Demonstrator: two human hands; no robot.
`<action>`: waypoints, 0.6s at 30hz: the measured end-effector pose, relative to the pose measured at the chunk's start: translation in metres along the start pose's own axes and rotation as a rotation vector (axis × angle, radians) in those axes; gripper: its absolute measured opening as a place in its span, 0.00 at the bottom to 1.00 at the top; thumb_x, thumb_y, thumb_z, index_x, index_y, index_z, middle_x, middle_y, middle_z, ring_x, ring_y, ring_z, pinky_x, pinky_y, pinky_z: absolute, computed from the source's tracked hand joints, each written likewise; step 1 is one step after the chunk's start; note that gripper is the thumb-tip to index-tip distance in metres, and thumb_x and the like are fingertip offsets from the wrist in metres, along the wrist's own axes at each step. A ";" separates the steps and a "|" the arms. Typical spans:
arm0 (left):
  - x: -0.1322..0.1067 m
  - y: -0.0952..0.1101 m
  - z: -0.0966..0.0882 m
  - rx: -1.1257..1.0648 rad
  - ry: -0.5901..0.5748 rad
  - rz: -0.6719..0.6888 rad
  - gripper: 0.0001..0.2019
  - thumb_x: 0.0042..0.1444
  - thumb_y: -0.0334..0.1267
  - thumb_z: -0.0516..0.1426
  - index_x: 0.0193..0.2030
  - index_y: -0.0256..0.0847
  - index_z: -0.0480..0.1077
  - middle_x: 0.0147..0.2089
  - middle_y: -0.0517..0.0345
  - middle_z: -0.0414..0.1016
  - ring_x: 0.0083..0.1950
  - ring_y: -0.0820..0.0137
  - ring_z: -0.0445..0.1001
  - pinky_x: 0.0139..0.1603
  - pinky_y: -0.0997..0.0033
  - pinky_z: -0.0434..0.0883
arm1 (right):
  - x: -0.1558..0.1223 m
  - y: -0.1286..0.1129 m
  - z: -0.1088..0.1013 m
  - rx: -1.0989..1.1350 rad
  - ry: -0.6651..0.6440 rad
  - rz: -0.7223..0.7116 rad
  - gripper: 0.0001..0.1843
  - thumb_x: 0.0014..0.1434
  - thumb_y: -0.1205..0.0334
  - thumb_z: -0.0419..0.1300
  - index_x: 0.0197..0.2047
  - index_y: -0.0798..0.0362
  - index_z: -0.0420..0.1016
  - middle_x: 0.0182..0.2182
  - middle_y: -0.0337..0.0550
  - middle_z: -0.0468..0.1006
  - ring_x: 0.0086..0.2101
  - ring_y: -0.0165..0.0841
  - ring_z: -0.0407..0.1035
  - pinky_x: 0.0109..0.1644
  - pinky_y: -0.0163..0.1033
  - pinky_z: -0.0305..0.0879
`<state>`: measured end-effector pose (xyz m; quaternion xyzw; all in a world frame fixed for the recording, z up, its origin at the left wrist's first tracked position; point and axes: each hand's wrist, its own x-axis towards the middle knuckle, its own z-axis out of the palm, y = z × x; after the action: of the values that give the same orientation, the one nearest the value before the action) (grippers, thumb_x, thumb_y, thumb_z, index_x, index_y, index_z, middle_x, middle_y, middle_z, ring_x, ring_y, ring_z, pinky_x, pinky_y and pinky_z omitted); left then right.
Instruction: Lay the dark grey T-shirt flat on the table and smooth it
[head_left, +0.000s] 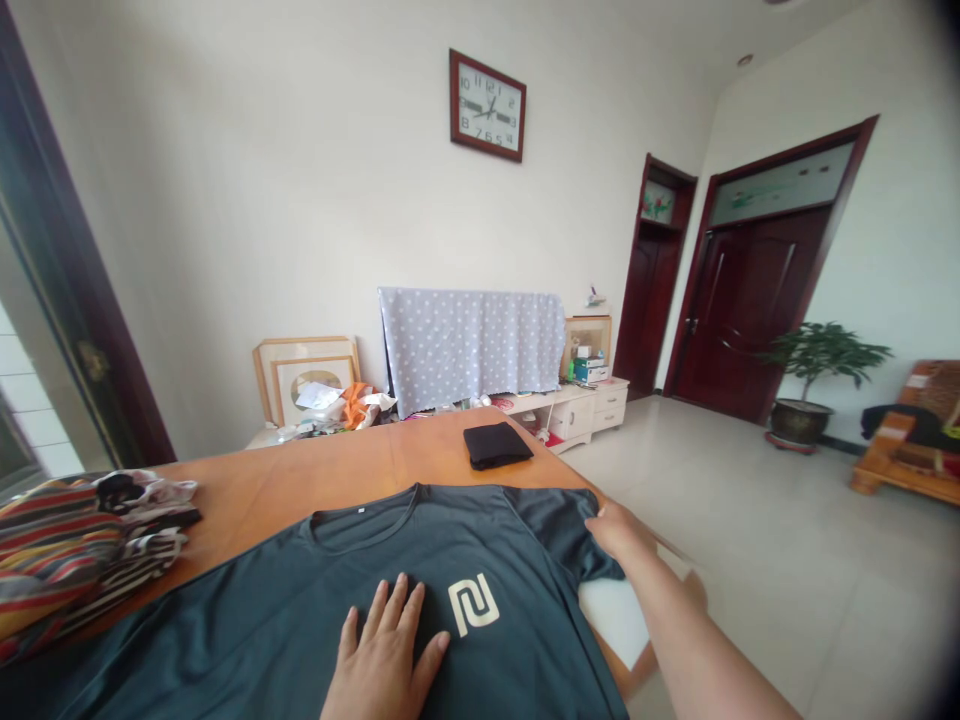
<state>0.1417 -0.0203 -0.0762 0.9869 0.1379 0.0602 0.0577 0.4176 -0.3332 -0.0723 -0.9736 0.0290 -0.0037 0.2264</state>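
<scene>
A dark green T-shirt (pixel 315 610) with a white logo lies spread face up on the wooden table (pixel 300 480). My left hand (pixel 386 650) rests flat on its chest, fingers spread, just left of the logo. My right hand (pixel 619 530) reaches out to the shirt's right sleeve at the table's edge; its fingers are curled over the sleeve fabric, pinching it.
A folded black garment (pixel 496 444) lies at the table's far end. A pile of striped clothes (pixel 75 555) sits at the left edge. Beyond are a cloth-covered TV (pixel 472 345), a low cabinet, dark doors, a potted plant (pixel 814 385) and open tiled floor to the right.
</scene>
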 end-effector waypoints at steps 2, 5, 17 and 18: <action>-0.001 0.000 0.001 0.017 0.005 0.003 0.34 0.62 0.60 0.46 0.71 0.47 0.59 0.75 0.58 0.48 0.76 0.54 0.43 0.73 0.41 0.43 | 0.000 -0.001 -0.001 0.024 0.001 0.010 0.12 0.54 0.50 0.59 0.35 0.49 0.77 0.36 0.50 0.83 0.35 0.42 0.77 0.37 0.42 0.66; -0.003 -0.001 -0.002 0.029 0.009 -0.002 0.35 0.62 0.61 0.45 0.71 0.46 0.58 0.75 0.58 0.47 0.76 0.55 0.43 0.73 0.41 0.43 | -0.003 -0.004 -0.003 0.069 0.037 -0.010 0.13 0.57 0.50 0.56 0.33 0.49 0.75 0.34 0.48 0.82 0.35 0.40 0.75 0.35 0.39 0.64; -0.005 0.001 -0.006 -0.034 0.026 -0.007 0.35 0.62 0.63 0.42 0.71 0.48 0.60 0.75 0.58 0.50 0.76 0.54 0.44 0.74 0.42 0.42 | -0.056 -0.098 -0.035 0.196 0.184 -0.356 0.10 0.63 0.51 0.54 0.38 0.47 0.68 0.31 0.39 0.77 0.33 0.34 0.70 0.33 0.34 0.56; -0.005 0.001 -0.007 -0.044 0.026 -0.008 0.35 0.62 0.63 0.43 0.70 0.48 0.60 0.75 0.57 0.50 0.76 0.54 0.44 0.74 0.42 0.42 | -0.069 -0.112 -0.032 0.214 0.165 -0.421 0.10 0.63 0.49 0.54 0.38 0.47 0.68 0.31 0.39 0.78 0.33 0.34 0.70 0.34 0.34 0.57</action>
<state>0.1358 -0.0219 -0.0700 0.9840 0.1413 0.0760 0.0776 0.3545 -0.2429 0.0061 -0.9251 -0.1566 -0.1332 0.3194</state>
